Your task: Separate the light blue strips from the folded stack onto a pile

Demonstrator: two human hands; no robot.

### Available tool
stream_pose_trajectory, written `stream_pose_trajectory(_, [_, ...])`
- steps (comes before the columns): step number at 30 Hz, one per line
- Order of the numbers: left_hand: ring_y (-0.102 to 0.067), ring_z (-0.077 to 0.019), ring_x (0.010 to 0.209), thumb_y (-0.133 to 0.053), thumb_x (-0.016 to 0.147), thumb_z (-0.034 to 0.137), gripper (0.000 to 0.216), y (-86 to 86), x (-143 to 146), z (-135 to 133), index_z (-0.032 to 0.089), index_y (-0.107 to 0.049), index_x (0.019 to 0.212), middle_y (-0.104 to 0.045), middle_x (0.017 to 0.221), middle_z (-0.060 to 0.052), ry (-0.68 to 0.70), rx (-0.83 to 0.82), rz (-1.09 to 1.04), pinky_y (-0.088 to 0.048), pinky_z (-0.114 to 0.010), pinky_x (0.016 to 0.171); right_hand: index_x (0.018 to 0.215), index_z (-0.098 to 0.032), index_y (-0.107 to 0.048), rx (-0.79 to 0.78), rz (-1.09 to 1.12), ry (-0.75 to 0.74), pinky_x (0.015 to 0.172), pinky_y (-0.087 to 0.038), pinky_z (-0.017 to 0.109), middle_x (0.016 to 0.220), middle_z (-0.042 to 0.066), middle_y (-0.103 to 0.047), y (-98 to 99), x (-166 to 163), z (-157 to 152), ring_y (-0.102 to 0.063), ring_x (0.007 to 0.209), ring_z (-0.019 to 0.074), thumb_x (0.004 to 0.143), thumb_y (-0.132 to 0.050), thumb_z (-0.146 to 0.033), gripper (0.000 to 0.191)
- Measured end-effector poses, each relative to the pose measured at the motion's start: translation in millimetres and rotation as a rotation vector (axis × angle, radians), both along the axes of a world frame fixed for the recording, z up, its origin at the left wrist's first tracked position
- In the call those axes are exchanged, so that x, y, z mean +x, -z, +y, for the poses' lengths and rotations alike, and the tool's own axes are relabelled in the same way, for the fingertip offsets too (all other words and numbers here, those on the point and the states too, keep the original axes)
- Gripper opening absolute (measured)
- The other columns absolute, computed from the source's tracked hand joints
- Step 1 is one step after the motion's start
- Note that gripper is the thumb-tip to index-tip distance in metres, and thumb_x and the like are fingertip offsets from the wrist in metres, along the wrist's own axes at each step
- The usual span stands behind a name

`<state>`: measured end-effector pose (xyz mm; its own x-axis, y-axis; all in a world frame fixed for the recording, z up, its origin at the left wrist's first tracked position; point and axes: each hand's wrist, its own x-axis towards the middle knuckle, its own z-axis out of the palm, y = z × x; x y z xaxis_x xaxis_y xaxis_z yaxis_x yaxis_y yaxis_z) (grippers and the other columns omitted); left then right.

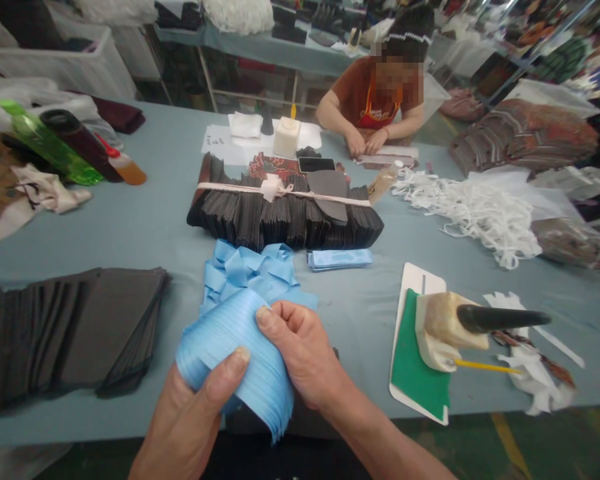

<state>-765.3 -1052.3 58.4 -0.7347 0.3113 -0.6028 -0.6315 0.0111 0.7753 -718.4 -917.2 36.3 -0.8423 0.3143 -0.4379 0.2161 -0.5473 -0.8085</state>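
Observation:
A thick stack of light blue fabric strips (pixel 240 353) is held up over the table's front edge, its layers fanned and curving downward. My left hand (pixel 195 407) is closed around the stack from the left, with its thumb pressed on top. At the stack's upper right edge, my right hand (pixel 300 347) pinches the layers between thumb and curled fingers. Loose blue strips (pixel 250 270) lie heaped just behind. To their right is a flat folded bundle of blue strips (pixel 340 259).
A long tied bundle of black pieces (pixel 280 213) lies mid-table. Dark grey fabric pieces (pixel 105 320) are fanned at left. On the right stand a cream holder with a black handle (pixel 445 327), a green-topped board (pixel 420 373) and white cords (pixel 480 207). A co-worker (pixel 380 87) sits opposite.

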Motion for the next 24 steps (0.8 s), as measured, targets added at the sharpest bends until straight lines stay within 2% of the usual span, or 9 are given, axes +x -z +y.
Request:
stream_pose_trajectory(2, [-0.081,-0.0343,0.103,-0.103,0.067,0.047,0.059,3.5,1,-2,0.022,-0.087,0.117,-0.088,0.109,-0.008,0.019,-0.041,0.037,-0.065,-0.038,0.096,0.069,-0.020,-0.053,0.059,0.009,-0.012,0.050,-0.021,0.025,0.062,-0.007,-0.042,-2.3,1,1,-0.029,0.057,0.0077,0.074,-0.084,-0.089,0.075])
stream_pose_trajectory(4, [-0.080,-0.0341,0.100,-0.102,0.069,0.052,0.054,10.4,1,-6,0.021,-0.088,0.111,-0.088,0.108,-0.008,0.024,-0.056,0.040,-0.066,-0.039,0.093,0.069,-0.020,-0.054,0.042,0.002,-0.022,0.050,-0.022,0.025,0.062,-0.007,-0.042,-2.5,2,1,-0.030,0.057,0.0078,0.073,-0.084,-0.090,0.076])
stream_pose_trajectory(7, [-0.080,-0.0353,0.095,-0.102,0.067,0.056,0.050,18.6,0,-10,0.020,-0.089,0.100,-0.087,0.101,-0.009,0.054,-0.042,0.010,-0.067,-0.042,0.087,0.070,-0.020,-0.053,-0.114,-0.029,-0.022,0.051,-0.024,0.024,0.062,-0.008,-0.042,0.6,3,-3,-0.030,0.057,0.0077,0.070,-0.089,-0.086,0.075])
stream_pose_trajectory(13, [-0.081,-0.0360,0.104,-0.103,0.069,0.048,0.033,12.4,-1,-7,0.025,-0.085,0.083,-0.086,0.089,-0.002,-0.010,-0.052,0.063,-0.064,-0.041,0.101,0.074,-0.018,-0.059,-0.439,-0.055,-0.003,0.058,-0.034,0.024,0.065,-0.006,-0.051,2.4,3,-8,-0.037,0.059,0.0085,0.065,-0.101,-0.071,0.068])
stream_pose_trajectory(17, [-0.082,-0.0353,0.102,-0.103,0.070,0.049,0.036,17.9,-3,-10,0.024,-0.089,0.093,-0.089,0.099,-0.005,0.045,-0.057,0.062,-0.066,-0.039,0.095,0.075,-0.018,-0.063,-0.532,-0.057,0.009,0.061,-0.040,0.024,0.067,-0.005,-0.056,1.6,1,-8,-0.045,0.062,0.0103,0.060,-0.105,-0.065,0.065])
stream_pose_trajectory(21, [-0.083,-0.0315,0.093,-0.102,0.072,0.048,0.036,20.0,-2,-10,0.026,-0.091,0.098,-0.089,0.099,-0.004,0.034,-0.042,0.069,-0.068,-0.036,0.090,0.075,-0.019,-0.060,-0.490,-0.050,-0.009,0.059,-0.037,0.024,0.066,-0.006,-0.052,4.8,1,-7,-0.040,0.060,0.0097,0.064,-0.102,-0.069,0.066])
stream_pose_trajectory(23, [-0.084,-0.0325,0.093,-0.102,0.072,0.047,0.035,16.2,-1,-7,0.025,-0.091,0.097,-0.089,0.098,-0.004,0.031,-0.032,0.068,-0.069,-0.036,0.088,0.074,-0.021,-0.056,-0.338,-0.041,-0.001,0.056,-0.031,0.024,0.065,-0.007,-0.046,4.5,3,-5,-0.034,0.059,0.0097,0.072,-0.094,-0.074,0.065])
stream_pose_trajectory(24, [-0.084,-0.0334,0.093,-0.101,0.073,0.047,0.035,14.1,0,-6,0.024,-0.091,0.098,-0.089,0.099,-0.005,0.030,-0.041,0.076,-0.069,-0.037,0.089,0.073,-0.022,-0.054,-0.207,-0.032,0.007,0.055,-0.030,0.025,0.065,-0.007,-0.044,3.2,4,-3,-0.033,0.059,0.0102,0.078,-0.089,-0.075,0.063])
